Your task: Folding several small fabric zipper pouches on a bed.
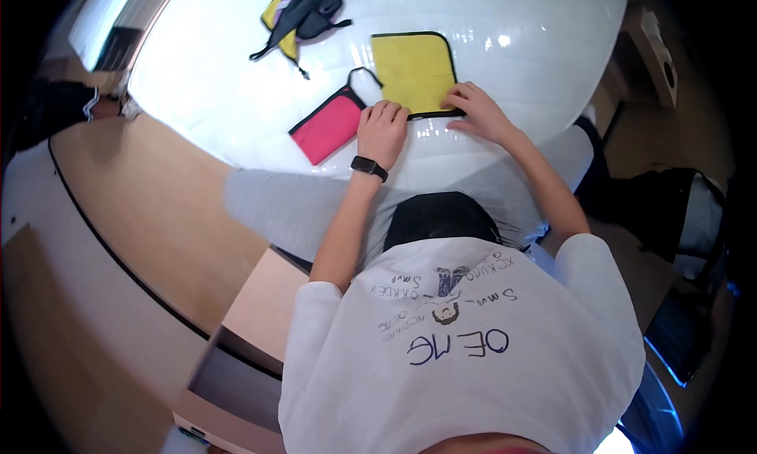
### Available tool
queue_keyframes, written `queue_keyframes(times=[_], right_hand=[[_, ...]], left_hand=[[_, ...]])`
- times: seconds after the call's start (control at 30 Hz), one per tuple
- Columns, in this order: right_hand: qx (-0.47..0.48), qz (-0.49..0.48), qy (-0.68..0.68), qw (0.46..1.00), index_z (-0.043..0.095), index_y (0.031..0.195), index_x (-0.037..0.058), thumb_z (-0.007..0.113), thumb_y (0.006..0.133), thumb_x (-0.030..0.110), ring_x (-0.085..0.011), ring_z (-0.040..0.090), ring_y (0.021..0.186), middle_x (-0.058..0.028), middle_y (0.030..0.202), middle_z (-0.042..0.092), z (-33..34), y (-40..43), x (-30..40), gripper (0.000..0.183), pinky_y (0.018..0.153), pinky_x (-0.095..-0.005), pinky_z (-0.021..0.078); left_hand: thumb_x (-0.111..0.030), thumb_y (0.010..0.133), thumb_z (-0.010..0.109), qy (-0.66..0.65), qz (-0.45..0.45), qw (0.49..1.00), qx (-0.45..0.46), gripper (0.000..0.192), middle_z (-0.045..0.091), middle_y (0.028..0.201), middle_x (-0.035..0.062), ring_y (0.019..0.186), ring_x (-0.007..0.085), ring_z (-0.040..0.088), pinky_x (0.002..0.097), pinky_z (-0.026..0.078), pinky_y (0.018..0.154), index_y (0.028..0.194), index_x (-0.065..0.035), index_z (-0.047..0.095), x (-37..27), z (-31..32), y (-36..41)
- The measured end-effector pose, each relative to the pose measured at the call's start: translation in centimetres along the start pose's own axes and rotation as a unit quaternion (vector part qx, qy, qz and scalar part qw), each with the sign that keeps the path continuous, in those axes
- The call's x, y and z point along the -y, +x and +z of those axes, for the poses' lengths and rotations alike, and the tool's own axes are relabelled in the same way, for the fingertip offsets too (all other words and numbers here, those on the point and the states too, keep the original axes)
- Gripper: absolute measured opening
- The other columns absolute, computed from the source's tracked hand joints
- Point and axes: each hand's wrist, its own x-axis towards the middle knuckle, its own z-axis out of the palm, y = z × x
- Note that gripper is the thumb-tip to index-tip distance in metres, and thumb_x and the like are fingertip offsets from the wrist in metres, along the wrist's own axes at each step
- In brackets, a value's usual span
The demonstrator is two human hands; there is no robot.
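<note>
A yellow fabric piece with black edging [414,69], flat and squarish with a rounded far corner, lies on the glossy white surface [236,99]. At its near left corner rest the curled fingers of my left hand [383,131], which wears a black wristband; whether they pinch the edge cannot be told. My right hand [476,112] is at the near right corner, fingertips on the black edging, thumb apart from the fingers. Just left of my left hand lies a pink fabric pouch with black trim [328,125], its black strap loop reaching the yellow piece.
A crumpled heap of black, purple and yellow fabric with straps [307,16] lies at the far side of the white surface. An open drawer [236,377] stands at the lower left. A dark bag [656,211] is at the right.
</note>
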Motion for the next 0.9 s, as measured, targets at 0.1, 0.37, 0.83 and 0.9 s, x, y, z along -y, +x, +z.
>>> queue_keyframes(times=[0.1,0.37,0.83,0.9], right_hand=[[0.022,-0.033,0.011,0.999,0.061,0.101,0.0083,0.076,0.077,0.015,-0.0271,0.058,0.098,-0.0052,0.103,0.059,0.0,0.1,-1.6,0.029,0.085,-0.0407,0.049],[-0.036,-0.131,-0.122,0.983,0.063,0.099,0.0083,0.066,0.085,0.016,-0.0243,0.062,0.092,-0.0066,0.092,0.063,0.5,0.6,-2.5,0.016,0.084,-0.0384,0.0493],[-0.189,0.219,0.168,0.942,0.068,0.1,0.0042,0.068,0.09,0.019,-0.0231,0.063,0.07,-0.011,0.08,0.069,-0.4,9.5,-8.3,0.018,0.069,-0.0345,0.0507],[-0.167,0.231,0.161,0.945,0.068,0.098,0.0055,0.069,0.089,0.022,-0.0273,0.066,0.073,-0.0114,0.081,0.07,-0.5,9.8,-8.2,0.019,0.072,-0.0374,0.0523]], left_hand=[[-0.011,0.076,0.073,0.006,0.021,0.998,0.065,0.028,0.064,0.103,0.0031,0.106,0.0234,0.059,0.0402,0.045,0.087,0.103,-0.0109,0.067,-0.1,-0.2,1.3],[-0.014,0.079,0.066,0.077,0.16,0.98,0.094,0.014,0.061,0.085,0.0054,0.091,0.0244,0.061,0.0372,0.047,0.078,0.091,-0.008,0.064,1.1,-1.2,3.5],[-0.025,0.097,0.061,0.0,-0.17,0.985,0.016,0.021,0.069,0.087,0.0156,0.079,0.0365,0.067,0.0454,0.053,0.07,0.094,-0.0059,0.07,6.1,2.6,14.1],[-0.025,0.096,0.062,0.007,-0.171,0.985,-0.016,0.021,0.067,0.089,0.0138,0.079,0.0361,0.066,0.0457,0.053,0.069,0.094,-0.0063,0.07,6.4,3.0,13.4]])
